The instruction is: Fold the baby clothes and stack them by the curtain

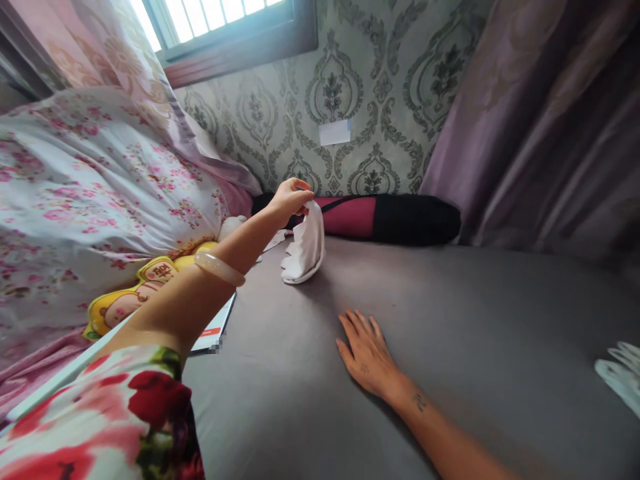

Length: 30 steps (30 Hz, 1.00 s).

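My left hand (295,198), its arm stretched far forward, pinches the upper end of a white cloth (306,250). The cloth hangs down from my fingers, folded over, its lower edge at or just above the grey sheet (440,320); what kind of cloth article it is, I cannot make out. My right hand (366,353) lies palm down on the sheet, fingers stretched out, holding nothing. Behind the left forearm, another pale cloth piece (274,240) is partly hidden.
A long black and dark-red bag (390,219) lies along the wall. To the left are a yellow cartoon cushion (135,300), a flat white item with a dark edge (215,330) and floral bedding (100,187). Folded white cloths (620,377) lie at the right edge. Curtains (525,133) hang right.
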Available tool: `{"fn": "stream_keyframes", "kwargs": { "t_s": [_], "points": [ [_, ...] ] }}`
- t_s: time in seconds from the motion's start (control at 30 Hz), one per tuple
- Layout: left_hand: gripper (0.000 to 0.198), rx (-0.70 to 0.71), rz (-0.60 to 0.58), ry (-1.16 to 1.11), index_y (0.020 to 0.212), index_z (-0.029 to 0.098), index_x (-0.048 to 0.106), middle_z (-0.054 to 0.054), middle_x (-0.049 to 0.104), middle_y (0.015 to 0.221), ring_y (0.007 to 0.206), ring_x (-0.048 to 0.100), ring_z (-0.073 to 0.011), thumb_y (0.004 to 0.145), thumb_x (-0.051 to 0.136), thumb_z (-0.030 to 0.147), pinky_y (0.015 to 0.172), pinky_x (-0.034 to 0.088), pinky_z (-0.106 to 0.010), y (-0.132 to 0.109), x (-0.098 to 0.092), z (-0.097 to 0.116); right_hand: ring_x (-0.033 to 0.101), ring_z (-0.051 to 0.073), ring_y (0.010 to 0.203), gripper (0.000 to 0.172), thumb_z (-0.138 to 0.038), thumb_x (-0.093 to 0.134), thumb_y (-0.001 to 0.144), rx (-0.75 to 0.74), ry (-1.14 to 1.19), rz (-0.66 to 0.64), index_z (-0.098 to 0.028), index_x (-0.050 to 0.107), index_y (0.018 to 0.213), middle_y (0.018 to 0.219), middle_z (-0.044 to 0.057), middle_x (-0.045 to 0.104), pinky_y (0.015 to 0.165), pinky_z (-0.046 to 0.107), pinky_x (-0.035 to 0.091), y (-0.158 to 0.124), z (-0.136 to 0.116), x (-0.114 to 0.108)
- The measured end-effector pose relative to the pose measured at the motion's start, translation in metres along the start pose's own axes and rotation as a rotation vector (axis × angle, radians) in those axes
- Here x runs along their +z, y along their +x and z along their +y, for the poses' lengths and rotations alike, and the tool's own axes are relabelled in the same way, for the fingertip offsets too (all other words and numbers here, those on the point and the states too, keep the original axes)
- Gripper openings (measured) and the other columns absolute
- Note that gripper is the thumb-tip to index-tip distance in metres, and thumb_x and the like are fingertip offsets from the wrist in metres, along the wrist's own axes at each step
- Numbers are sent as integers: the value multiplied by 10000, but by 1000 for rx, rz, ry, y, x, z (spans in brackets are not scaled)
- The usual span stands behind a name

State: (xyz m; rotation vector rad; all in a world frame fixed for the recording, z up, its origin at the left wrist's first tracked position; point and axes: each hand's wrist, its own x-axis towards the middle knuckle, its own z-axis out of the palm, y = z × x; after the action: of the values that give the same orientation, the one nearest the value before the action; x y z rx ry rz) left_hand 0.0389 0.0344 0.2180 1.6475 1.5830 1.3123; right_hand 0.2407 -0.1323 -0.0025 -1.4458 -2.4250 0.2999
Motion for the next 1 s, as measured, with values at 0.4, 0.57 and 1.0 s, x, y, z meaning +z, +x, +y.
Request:
{"fn": "stream_keyframes", "kwargs": {
  "t_s": [0.4,0.57,1.0],
  "points": [
    [267,55,-394,-640,1075,111,568,-79,684,920,837,672,-136,811,605,132,930,480,-368,-72,69,47,429,222,1322,458,-229,418,906,44,394,332,-235,513,1354,1460,107,421,1056,396,412,12,9,-25],
    [417,247,-468,-657,1200,187,515,-60,631,1155,1009,640,-172,794,525,94,933,478,-398,-104,74,72,345,244,1374,538,-303,486,891,116,380,354,-218,422,1417,1500,123,344,1059,388,399,14,12,-29],
    [424,451,-79,-468,1206,266,505,8,596,1228,1043,566,-178,811,568,127,876,478,-298,-133,71,72,551,274,973,473,-470,585,838,199,302,844,-148,434,1150,1039,136,538,840,434,485,3,-11,-77]
  ]
}}
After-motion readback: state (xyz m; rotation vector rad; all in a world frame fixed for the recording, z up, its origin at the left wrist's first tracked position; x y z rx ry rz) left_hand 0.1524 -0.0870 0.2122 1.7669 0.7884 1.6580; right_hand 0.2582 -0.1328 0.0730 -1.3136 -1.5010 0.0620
